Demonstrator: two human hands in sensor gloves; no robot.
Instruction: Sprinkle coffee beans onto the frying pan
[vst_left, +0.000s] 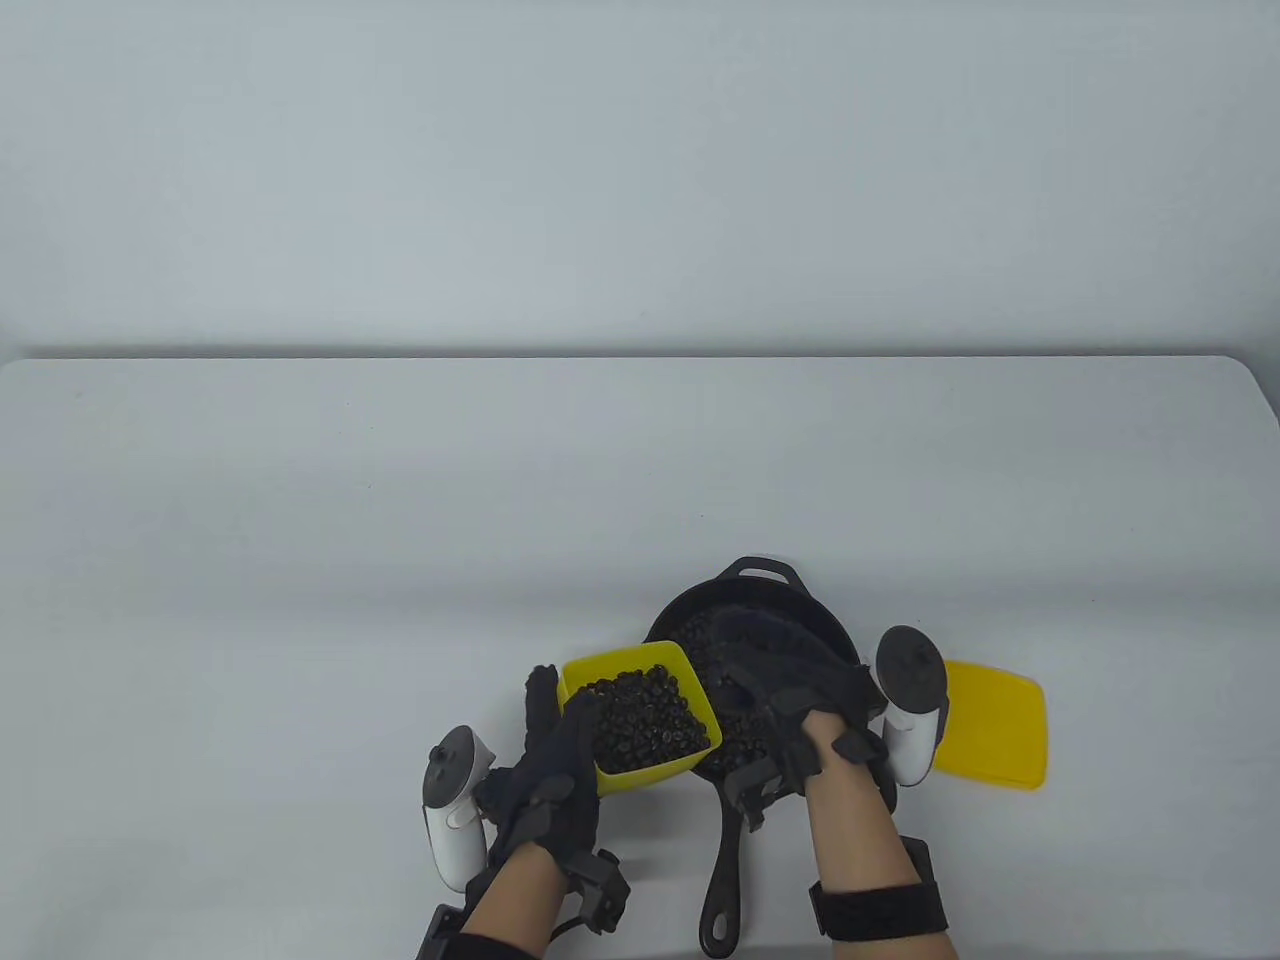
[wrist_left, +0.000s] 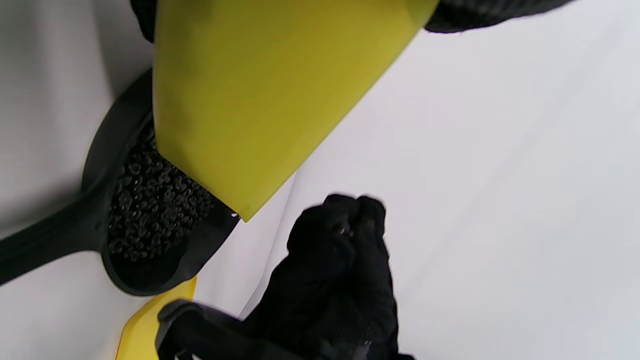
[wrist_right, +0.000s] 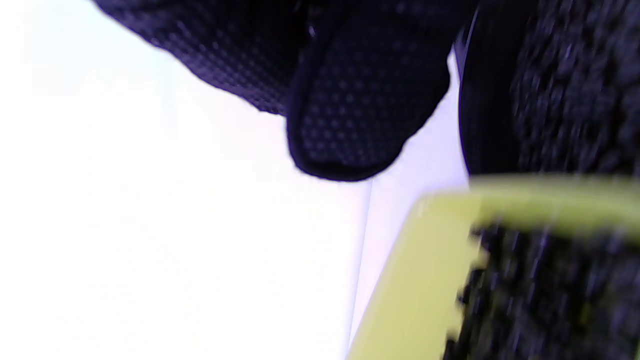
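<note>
Yellow tub of coffee beans gripped by left hand, tilted beside frying pan. Right hand held over pan, fingers bunched; contents cannot be told. Risk judged: further tilt, beans spilled past rim.

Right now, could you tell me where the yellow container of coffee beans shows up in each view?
Table view: yellow container, bottom centre, held by the left hand.
Left wrist view: upper centre, its underside showing.
Right wrist view: lower right, blurred.
Shared landmark: the frying pan, beside it.
</note>
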